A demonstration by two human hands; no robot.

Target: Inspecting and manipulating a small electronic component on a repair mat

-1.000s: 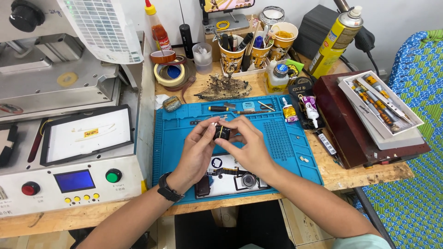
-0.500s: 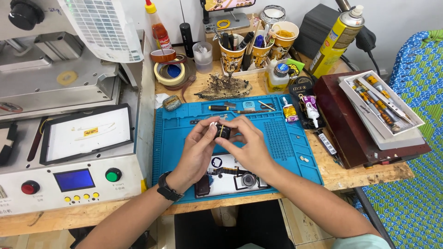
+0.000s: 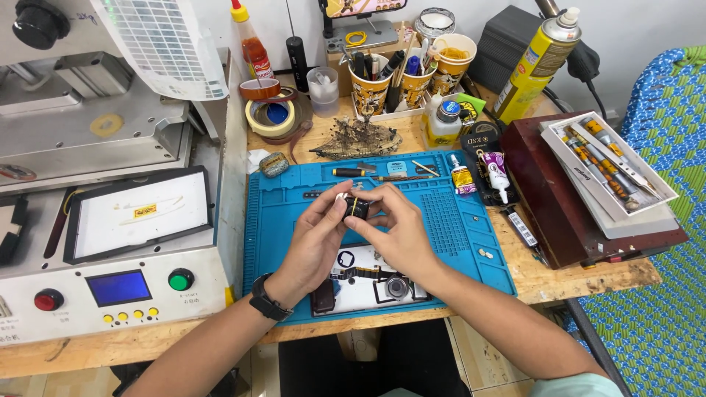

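Observation:
My left hand (image 3: pixel 315 241) and my right hand (image 3: pixel 391 229) meet above the blue work mat (image 3: pixel 471 242). Between their fingertips they pinch a small black part with a yellow strip (image 3: pixel 357 208). A black watch (image 3: pixel 265 299) sits on my left wrist. Under my hands on the mat lies a white pad (image 3: pixel 364 283) with a dark ring, a flat cable and a small round camera part (image 3: pixel 397 287). A small dark rectangular piece (image 3: pixel 322 295) lies by my left wrist.
A large grey machine with a blue screen (image 3: pixel 118 287) and red and green buttons fills the left. Tape rolls (image 3: pixel 271 116), cups of tools (image 3: pixel 371 88), glue tubes (image 3: pixel 496 170), a yellow spray can (image 3: pixel 535 68) and a tray of tools (image 3: pixel 607 165) ring the mat.
My hands stay in the same place above the mat; the fingers have shifted only slightly around the small black part.

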